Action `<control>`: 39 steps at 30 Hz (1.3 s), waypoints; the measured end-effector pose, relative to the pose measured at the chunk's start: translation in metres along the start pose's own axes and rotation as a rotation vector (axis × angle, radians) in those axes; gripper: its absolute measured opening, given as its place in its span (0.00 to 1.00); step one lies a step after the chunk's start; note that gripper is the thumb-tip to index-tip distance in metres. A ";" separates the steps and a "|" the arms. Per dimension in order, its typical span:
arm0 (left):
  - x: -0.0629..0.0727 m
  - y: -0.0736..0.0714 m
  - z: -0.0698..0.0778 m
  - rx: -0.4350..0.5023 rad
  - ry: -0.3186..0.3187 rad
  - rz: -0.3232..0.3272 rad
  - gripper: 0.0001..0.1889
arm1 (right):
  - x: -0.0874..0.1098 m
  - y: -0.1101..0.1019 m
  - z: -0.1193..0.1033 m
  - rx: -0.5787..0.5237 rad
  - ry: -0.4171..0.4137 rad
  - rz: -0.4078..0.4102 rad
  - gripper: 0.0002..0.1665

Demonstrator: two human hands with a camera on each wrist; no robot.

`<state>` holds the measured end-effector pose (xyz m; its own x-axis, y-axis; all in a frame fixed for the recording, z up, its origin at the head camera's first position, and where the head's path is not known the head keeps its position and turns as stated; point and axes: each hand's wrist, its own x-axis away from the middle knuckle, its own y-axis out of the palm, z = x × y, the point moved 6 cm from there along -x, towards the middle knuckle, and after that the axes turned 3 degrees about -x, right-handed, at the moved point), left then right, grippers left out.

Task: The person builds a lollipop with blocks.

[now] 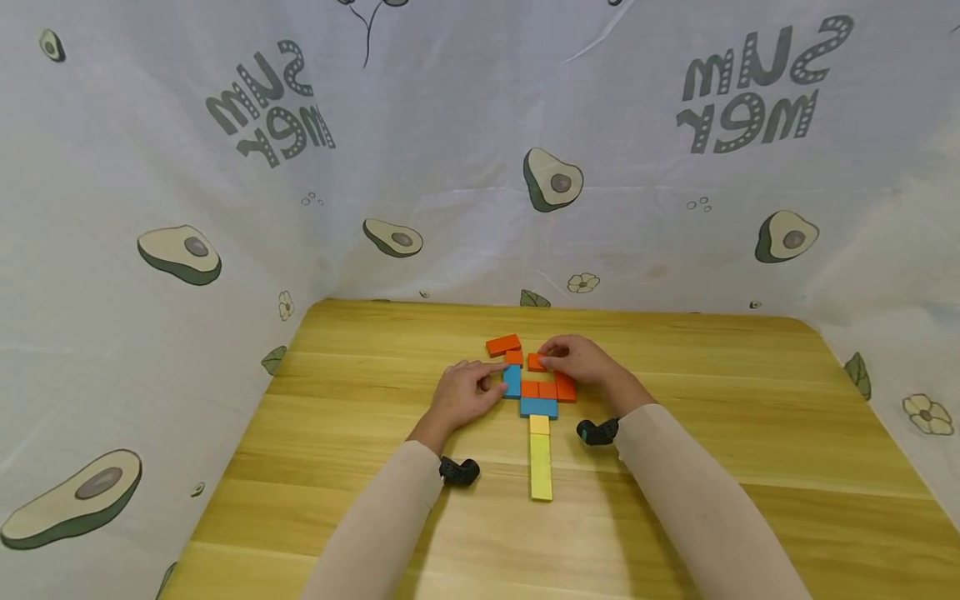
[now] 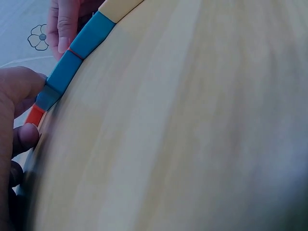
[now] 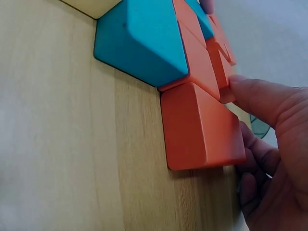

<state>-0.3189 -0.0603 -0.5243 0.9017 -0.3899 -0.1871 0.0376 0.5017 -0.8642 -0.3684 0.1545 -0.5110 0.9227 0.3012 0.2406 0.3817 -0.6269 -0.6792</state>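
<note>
My right hand (image 1: 581,360) pinches a small orange block (image 1: 536,362) above the table; in the right wrist view its thumb (image 3: 255,94) presses that block's near side. Beside the upright blue block (image 1: 512,382) is my left hand (image 1: 463,392), index finger stretched to the block's top end and thumb near its lower left side. Another orange block (image 1: 513,357) sits at the far end of that blue block. Two orange blocks (image 1: 538,390) lie side by side over a crosswise blue block (image 1: 539,407). A larger orange block (image 1: 566,387) stands to their right, partly behind my right hand.
A tilted orange block (image 1: 503,344) lies at the far end of the arrangement. Toward me run a small yellow-orange block (image 1: 539,425) and a long yellow block (image 1: 541,467). The wooden table (image 1: 337,392) meets a printed cloth (image 1: 465,258) at its back and sides.
</note>
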 end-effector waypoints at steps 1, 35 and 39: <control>0.000 0.000 0.000 0.001 0.001 0.001 0.22 | 0.000 0.000 0.000 -0.004 0.001 0.001 0.19; 0.000 -0.001 0.000 0.008 0.003 0.003 0.22 | -0.004 -0.002 0.012 -0.085 -0.043 -0.103 0.11; 0.000 -0.001 0.000 0.015 0.004 0.007 0.22 | -0.004 -0.003 0.012 -0.098 -0.078 -0.111 0.11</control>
<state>-0.3194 -0.0611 -0.5233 0.9003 -0.3891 -0.1951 0.0375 0.5158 -0.8559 -0.3739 0.1640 -0.5182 0.8688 0.4253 0.2535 0.4885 -0.6523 -0.5795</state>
